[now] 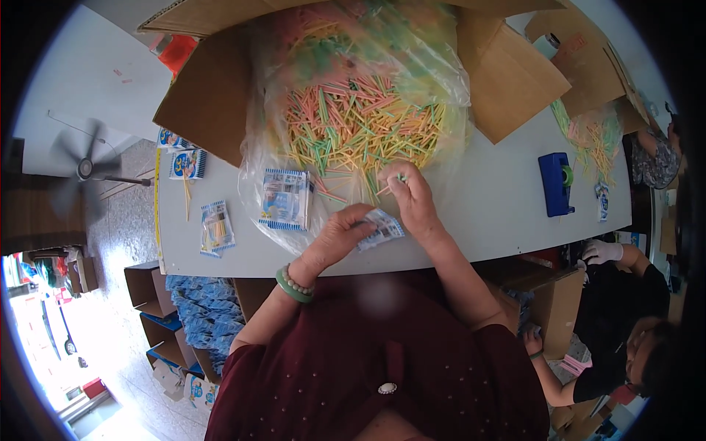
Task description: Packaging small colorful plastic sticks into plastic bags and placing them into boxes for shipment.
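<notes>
My left hand (pixel 340 237), a green bangle and a beaded bracelet on its wrist, pinches a small blue-and-white plastic packet (pixel 384 229) at the table's near side. Just right of it, the fingers of my right hand (pixel 413 200) are curled around a few thin coloured sticks, whose pale ends poke out. Beyond both hands a large heap of pink, yellow and green sticks (pixel 360 125) spills from a clear plastic bag (pixel 434 44) inside a cardboard box lying open toward me. Beside my left hand lies a stack of blue-and-white packets (pixel 285 200).
Another filled packet (pixel 217 228) and loose sticks lie on the left of the white table (pixel 500 198). A blue tape dispenser (pixel 555 184) stands at right, near more sticks. A fan (pixel 87 167) is at far left. Below sits a box of blue packets (pixel 202 312). A co-worker bends at lower right.
</notes>
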The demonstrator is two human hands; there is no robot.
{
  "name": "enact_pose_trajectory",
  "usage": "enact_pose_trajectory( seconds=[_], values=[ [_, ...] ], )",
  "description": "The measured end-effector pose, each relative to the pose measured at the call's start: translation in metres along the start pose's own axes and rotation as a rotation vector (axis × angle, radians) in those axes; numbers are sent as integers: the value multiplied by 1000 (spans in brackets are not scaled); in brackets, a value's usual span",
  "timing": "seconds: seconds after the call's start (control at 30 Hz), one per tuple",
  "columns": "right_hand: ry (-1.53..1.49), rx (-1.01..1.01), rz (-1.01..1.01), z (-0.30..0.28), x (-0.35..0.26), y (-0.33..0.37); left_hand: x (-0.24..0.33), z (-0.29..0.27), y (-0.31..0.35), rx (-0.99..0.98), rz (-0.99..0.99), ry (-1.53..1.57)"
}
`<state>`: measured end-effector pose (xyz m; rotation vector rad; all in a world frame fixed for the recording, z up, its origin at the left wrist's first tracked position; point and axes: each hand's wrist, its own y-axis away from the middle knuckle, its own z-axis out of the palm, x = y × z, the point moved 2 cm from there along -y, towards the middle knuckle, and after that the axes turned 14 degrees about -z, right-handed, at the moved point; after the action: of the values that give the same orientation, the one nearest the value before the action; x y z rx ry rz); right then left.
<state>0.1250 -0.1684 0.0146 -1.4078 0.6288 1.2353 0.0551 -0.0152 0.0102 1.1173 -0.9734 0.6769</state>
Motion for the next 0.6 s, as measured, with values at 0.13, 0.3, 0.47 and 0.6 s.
enact_pose_trajectory(
  seconds=[0.13,0.3,0.47,0.6],
  values=[
    [486,-217,-187,-9,10,15,1,2,4,17,81,-270],
    [383,-261,-154,-8,10,20,7,0,6,104,87,-229],
    [352,-58,-99,0,-11,5,18,4,9,164,170,-420],
    [173,-74,-12,-6,-20,-8,33,14,12,348,348,-607]
  ],
)
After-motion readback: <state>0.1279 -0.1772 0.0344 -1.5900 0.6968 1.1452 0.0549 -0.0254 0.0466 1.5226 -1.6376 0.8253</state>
